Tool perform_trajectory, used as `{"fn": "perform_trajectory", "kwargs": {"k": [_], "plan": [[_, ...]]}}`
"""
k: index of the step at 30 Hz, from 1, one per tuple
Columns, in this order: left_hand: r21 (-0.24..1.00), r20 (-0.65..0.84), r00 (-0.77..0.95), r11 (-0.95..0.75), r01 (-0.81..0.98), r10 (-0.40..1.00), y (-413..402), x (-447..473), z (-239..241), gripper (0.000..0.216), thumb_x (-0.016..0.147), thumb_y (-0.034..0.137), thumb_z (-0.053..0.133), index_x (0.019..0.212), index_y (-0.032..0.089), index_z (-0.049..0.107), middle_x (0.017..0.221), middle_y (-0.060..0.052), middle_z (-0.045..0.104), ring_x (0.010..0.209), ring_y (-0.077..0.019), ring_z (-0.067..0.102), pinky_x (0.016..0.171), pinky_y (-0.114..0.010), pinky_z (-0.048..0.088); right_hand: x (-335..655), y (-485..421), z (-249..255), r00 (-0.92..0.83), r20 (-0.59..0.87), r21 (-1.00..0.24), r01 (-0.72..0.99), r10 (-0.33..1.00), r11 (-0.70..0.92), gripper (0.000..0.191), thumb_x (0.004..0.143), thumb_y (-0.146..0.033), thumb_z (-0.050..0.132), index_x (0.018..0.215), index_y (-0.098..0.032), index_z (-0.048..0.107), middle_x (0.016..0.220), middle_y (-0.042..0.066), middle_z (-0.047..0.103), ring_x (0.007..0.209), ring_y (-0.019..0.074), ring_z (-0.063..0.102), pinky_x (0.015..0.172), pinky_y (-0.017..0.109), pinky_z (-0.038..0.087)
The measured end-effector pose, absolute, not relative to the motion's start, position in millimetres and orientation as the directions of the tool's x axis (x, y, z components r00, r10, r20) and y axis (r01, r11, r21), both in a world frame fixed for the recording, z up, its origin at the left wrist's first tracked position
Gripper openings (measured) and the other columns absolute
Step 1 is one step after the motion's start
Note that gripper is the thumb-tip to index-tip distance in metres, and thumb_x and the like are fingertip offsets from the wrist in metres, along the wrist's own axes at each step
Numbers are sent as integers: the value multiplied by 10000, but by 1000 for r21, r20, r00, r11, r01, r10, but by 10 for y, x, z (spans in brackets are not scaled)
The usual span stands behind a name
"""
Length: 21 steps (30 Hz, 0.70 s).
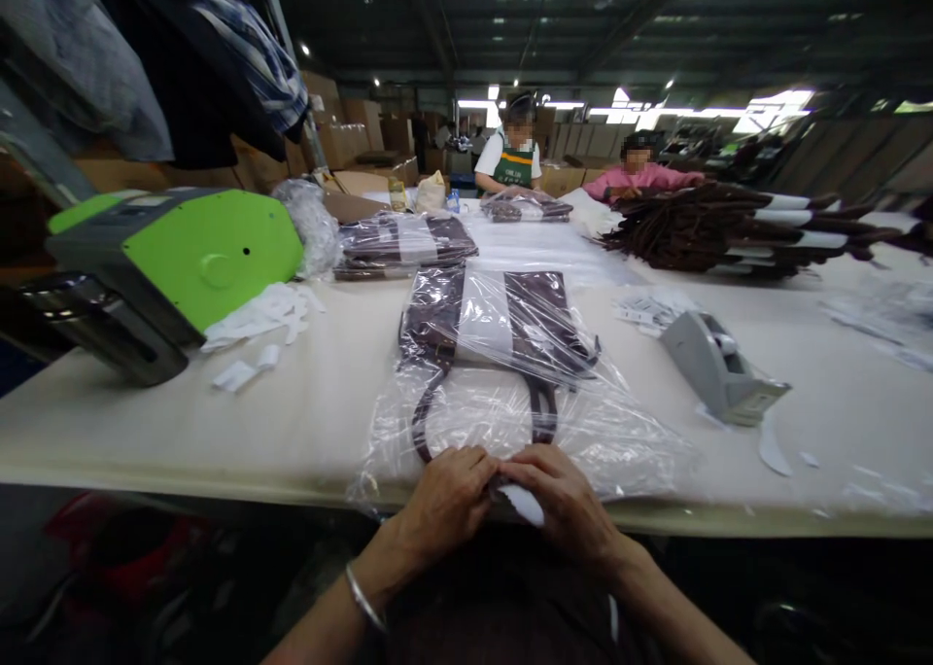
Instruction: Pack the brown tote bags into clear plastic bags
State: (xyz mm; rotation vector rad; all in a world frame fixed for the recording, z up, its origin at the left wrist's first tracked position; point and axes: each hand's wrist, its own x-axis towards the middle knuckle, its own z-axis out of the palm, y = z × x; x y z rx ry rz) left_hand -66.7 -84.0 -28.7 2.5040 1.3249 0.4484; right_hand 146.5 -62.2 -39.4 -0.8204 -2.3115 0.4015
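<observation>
A clear plastic bag (502,412) lies on the pale table (219,422) in front of me. Inside it is a dark brown cloth bag (496,320) with a white band and long handles pointing toward me. My left hand (444,500) and my right hand (561,495) meet at the plastic bag's near edge, by the table's front edge. Both have their fingers curled and pinched on that edge. A small white slip (526,506) shows between them, under my right fingers.
A green and grey machine (175,257) sits at the left with white paper scraps (262,320) beside it. A grey tape dispenser (718,368) stands at the right. More bagged items (404,242) and a heap of dark straps (729,227) lie farther back, where two people work.
</observation>
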Motion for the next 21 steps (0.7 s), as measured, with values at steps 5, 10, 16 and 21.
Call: {"fn": "perform_trajectory", "kwargs": {"k": [5, 10, 16, 21], "plan": [[260, 173, 539, -566, 783, 825, -822, -489, -427, 350, 831, 341, 701, 1114, 179, 573, 1031, -61, 663, 938, -248, 614, 819, -387, 489, 1446, -385, -572, -451, 424, -667, 432, 785, 608, 222, 950, -323, 556, 1098, -223, 686, 1054, 74, 724, 1006, 217, 658, 886, 357, 531], [195, 240, 544, -589, 784, 804, -778, -462, -535, 194, 882, 286, 614, 1039, 178, 583, 928, -52, 667, 875, -241, 626, 788, -389, 470, 1435, -343, -597, -494, 313, -682, 477, 811, 554, 308, 994, -347, 451, 1113, -226, 708, 1075, 76, 733, 1046, 221, 648, 963, 393, 486], [162, 209, 579, -612, 775, 788, -768, -747, -473, 132, 868, 275, 615, 971, 195, 598, 891, -40, 642, 861, -224, 611, 788, -369, 448, 1384, -364, -549, -512, 277, -677, 496, 813, 543, 311, 1002, -335, 433, 1107, -224, 704, 1057, 75, 723, 1034, 216, 636, 945, 384, 487], [215, 168, 520, -546, 810, 837, -777, -886, -360, 107, 849, 210, 633, 953, 205, 610, 918, -32, 640, 887, -214, 599, 788, -342, 453, 1392, -414, -465, -538, 306, -672, 463, 786, 578, 257, 955, -304, 517, 1148, -228, 669, 1031, 77, 698, 986, 218, 634, 896, 386, 510]]}}
